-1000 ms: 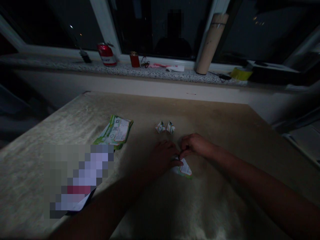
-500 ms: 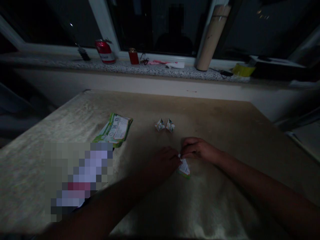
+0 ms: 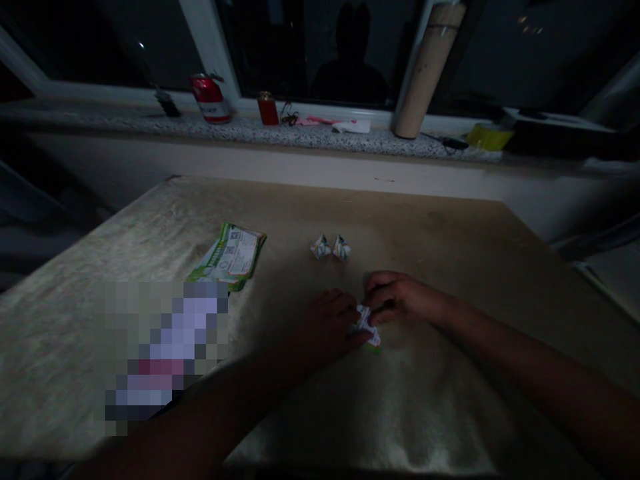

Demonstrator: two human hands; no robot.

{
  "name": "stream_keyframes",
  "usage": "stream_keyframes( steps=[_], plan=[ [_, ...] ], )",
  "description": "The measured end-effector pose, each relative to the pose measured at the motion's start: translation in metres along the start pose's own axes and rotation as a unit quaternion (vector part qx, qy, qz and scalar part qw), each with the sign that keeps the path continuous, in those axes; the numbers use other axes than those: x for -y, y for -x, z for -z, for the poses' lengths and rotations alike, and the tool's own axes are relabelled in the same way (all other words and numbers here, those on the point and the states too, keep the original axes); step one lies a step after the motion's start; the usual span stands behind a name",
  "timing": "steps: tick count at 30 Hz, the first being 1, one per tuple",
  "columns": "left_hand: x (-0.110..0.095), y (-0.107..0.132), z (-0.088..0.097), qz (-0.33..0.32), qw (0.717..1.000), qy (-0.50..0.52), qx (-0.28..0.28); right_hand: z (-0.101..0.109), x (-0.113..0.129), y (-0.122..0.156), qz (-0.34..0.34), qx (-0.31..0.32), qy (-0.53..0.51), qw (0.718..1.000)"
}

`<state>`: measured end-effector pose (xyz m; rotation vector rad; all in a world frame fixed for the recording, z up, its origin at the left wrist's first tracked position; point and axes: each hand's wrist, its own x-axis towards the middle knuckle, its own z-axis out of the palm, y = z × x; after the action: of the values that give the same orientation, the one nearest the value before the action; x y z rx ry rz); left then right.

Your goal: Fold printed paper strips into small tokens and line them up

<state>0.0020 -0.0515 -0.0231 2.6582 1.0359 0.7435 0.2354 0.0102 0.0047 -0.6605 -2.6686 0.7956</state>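
Observation:
In dim light, my left hand (image 3: 327,323) and my right hand (image 3: 400,299) meet over a small folded piece of green-and-white printed paper (image 3: 367,329) on the table (image 3: 450,240). Both hands pinch it with curled fingers, the left from the left side, the right from above. Just beyond them lie two small finished folded paper shapes (image 3: 331,247) side by side. A flat stack of the same printed paper sheets (image 3: 229,256) rests further left.
A blurred-out object (image 3: 160,353) lies at the table's near left. The granite windowsill (image 3: 300,137) behind holds a red can (image 3: 210,99), a small red lighter (image 3: 268,109), a tall cardboard tube (image 3: 424,67) and a yellow tape roll (image 3: 487,137).
The paper piece has been folded smaller and shifted slightly under my fingers. My right hand has closed more over its top. The view has tilted up a little.

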Motion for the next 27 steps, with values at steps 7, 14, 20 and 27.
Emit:
stream_keyframes(
  steps=[7,14,20,27],
  plan=[
    [-0.001,-0.001,0.000,0.001,1.000,0.003,0.003,0.007,0.008,-0.001,-0.021,0.018,-0.006,1.000],
    [-0.003,-0.001,0.001,0.010,1.000,0.006,0.006,-0.015,0.000,0.003,-0.047,-0.101,-0.051,0.992],
    [-0.003,-0.001,0.001,0.008,1.000,0.004,0.001,-0.011,0.007,0.012,-0.032,-0.078,0.018,0.996],
    [-0.001,0.000,0.002,-0.004,1.000,-0.005,0.002,0.000,0.024,0.016,-0.076,-0.021,0.078,0.994]
  ],
)
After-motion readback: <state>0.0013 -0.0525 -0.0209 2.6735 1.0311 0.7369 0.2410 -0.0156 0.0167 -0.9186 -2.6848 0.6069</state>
